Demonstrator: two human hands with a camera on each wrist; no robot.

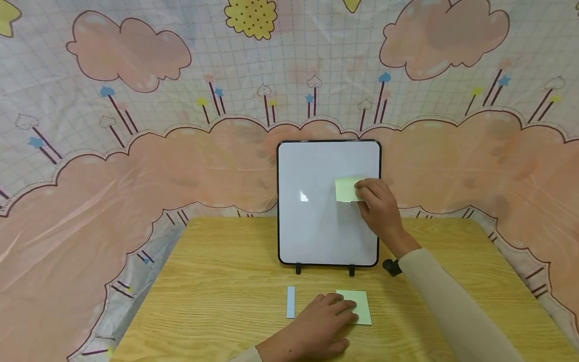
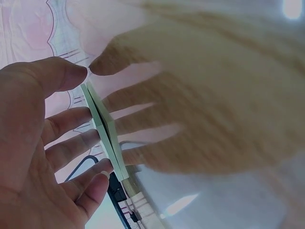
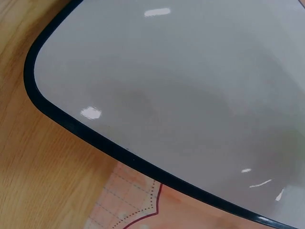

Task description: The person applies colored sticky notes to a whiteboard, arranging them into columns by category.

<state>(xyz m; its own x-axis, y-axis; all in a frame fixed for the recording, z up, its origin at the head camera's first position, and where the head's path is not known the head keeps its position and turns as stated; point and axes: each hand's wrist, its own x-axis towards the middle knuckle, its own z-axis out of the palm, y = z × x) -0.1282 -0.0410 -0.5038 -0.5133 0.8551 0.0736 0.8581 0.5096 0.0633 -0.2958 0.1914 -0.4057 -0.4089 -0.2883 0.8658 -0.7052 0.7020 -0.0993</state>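
Note:
A whiteboard (image 1: 312,231) with a black frame stands upright on the table. My right hand (image 1: 379,206) pinches a pale green sticky note (image 1: 346,189) by its right side, in front of the board's right half; whether the note touches the board I cannot tell. In the right wrist view the board (image 3: 157,86) fills most of the picture, and hand and note are out of sight. On the table, the fingertips of my left hand (image 1: 318,322) rest on a pad of green sticky notes (image 1: 363,307). The left wrist view shows the pad (image 2: 106,133) edge-on at the fingertips.
Left of the pad lies a narrow pale blue strip (image 1: 290,302). Two black feet support the board, one of them a stand foot (image 1: 351,270) near its right corner. A dark object (image 1: 391,267) sits by the right sleeve. Patterned cloth (image 1: 217,171) hangs behind the table.

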